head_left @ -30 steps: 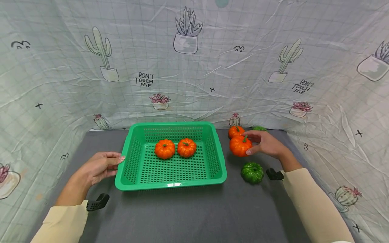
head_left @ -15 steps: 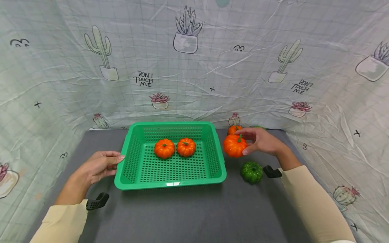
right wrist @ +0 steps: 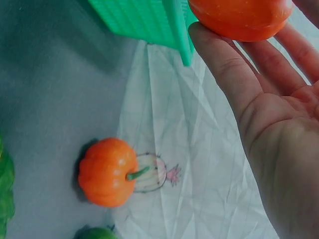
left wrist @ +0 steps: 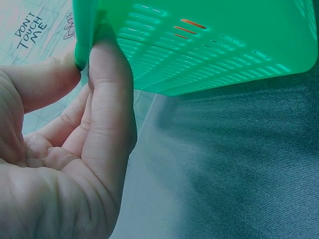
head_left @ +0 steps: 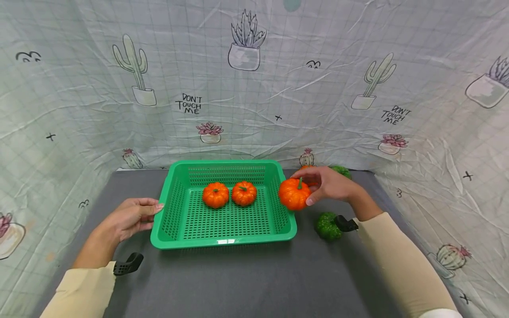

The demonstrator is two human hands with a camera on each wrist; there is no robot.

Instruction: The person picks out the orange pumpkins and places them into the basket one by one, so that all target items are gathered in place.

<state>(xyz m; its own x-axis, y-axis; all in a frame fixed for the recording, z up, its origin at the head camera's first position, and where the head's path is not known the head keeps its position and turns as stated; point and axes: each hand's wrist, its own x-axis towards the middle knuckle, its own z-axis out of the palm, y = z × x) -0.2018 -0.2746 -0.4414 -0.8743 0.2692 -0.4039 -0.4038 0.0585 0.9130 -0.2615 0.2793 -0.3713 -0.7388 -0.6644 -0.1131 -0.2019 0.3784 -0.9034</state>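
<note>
My right grip (head_left: 333, 185) holds a pumpkin (head_left: 292, 194), shifted left to the basket (head_left: 292, 224), centre-right (left grip (head_left: 130, 217) pinching its rim); loading seems nearer.

A grey tabletop (head_left: 222, 282) spans the lower frame, bearing a green basket (head_left: 191, 244) centrally and, at right, two green pumpkins (head_left: 327, 226) and an orange pumpkin (right wrist: 106, 173).

Grip (right wrist: 269, 114) holds 1 pumpkin (right wrist: 239, 20) near green basket (right wrist: 177, 27).

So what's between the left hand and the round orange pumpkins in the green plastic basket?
Its left mesh wall and bare floor, in the head view.
</note>
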